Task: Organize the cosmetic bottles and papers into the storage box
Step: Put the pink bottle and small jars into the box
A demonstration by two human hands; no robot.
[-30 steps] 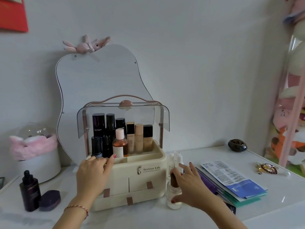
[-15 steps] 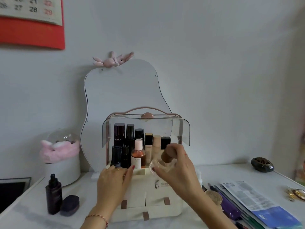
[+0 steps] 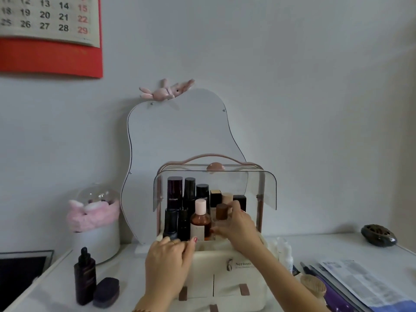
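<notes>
A cream storage box (image 3: 227,280) with drawers and a raised clear lid (image 3: 267,190) stands in the middle of the white table. Several dark and beige cosmetic bottles fill its top tray, among them an amber bottle with a pink cap (image 3: 200,219). My right hand (image 3: 236,228) is shut on a clear bottle with a brown cap (image 3: 222,211) and holds it inside the tray, right of the amber bottle. My left hand (image 3: 168,262) rests on the box's front left rim. Papers (image 3: 360,287) lie stacked at the right.
A dark dropper bottle (image 3: 84,278) and a purple pebble-shaped case (image 3: 106,292) stand at the left. White small bottles (image 3: 284,251) and a round wooden cap (image 3: 314,285) sit right of the box. A mirror (image 3: 180,140), a pink-trimmed jar (image 3: 95,221) and a dark dish (image 3: 378,235) are behind.
My right hand lifted the brown-capped bottle from the table beside the box, up over the front rim and into the top tray. The camera view tilted upward. My left hand stayed on the box.
</notes>
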